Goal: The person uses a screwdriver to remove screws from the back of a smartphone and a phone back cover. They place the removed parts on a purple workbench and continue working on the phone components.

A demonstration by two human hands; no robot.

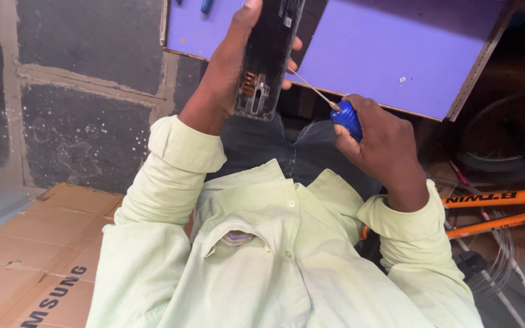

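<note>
- Your left hand (229,67) is wrapped around a long, narrow black device (268,58), thumb on one edge and fingertips showing past the other, holding it up above your lap and the near edge of the surface.
- The device's open back faces you: glossy dark plastic, a copper-coloured coil part and a slotted oval opening near its lower end.
- Your right hand (384,149) is clenched on a screwdriver (335,109); its rounded blue handle looks smooth, and the thin bright metal shaft slants up to the device's right edge.
- The surface (390,48) is a flat board with a matt purple top and a pale raw edge.
- The floor is rough dark stone slabs with pale joints and white specks.
- Flattened brown cardboard (31,255) lies at your left.
- Orange bicycle tubes (496,209) and a wheel sit at your right.
</note>
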